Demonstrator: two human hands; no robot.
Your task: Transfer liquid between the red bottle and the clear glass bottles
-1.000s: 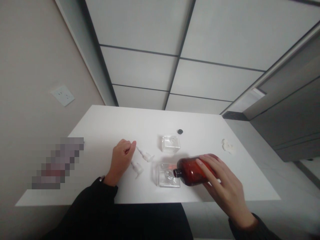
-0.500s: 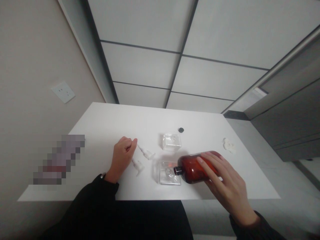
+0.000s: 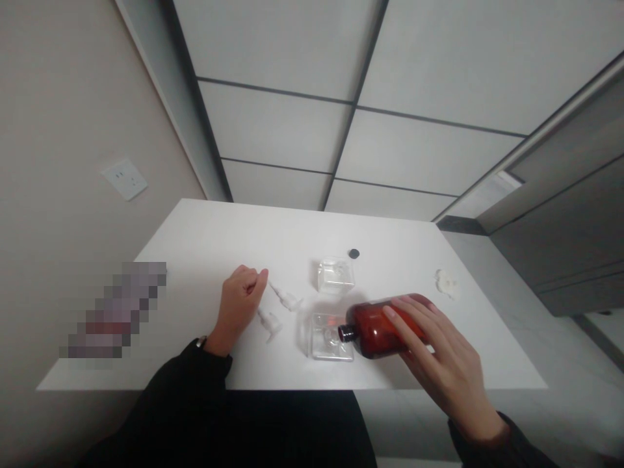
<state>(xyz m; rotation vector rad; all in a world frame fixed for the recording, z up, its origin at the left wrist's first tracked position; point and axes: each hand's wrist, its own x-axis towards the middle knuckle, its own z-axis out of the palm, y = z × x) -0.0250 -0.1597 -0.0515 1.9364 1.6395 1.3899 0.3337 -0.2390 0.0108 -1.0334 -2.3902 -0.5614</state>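
My right hand (image 3: 446, 361) is wrapped over a brown glass bottle (image 3: 377, 328), which lies tipped on its side with its uncapped black-looking mouth pointing left. Under that mouth is a clear plastic box (image 3: 324, 351); whether liquid runs out cannot be made out. Behind it stands a second clear box (image 3: 335, 276). My left hand (image 3: 240, 296) rests on the table as a closed fist, with nothing visible in it. Just right of the fist lie two crumpled whitish, see-through pieces (image 3: 287, 299), too blurred to name.
A small dark round cap (image 3: 354, 253) lies on the white table (image 3: 244, 224) behind the boxes. Toward the right edge is a crumpled white wad (image 3: 445, 284). A pixelated patch (image 3: 117, 309) covers something at the left. Behind the table rises a panelled door or wall (image 3: 273, 130).
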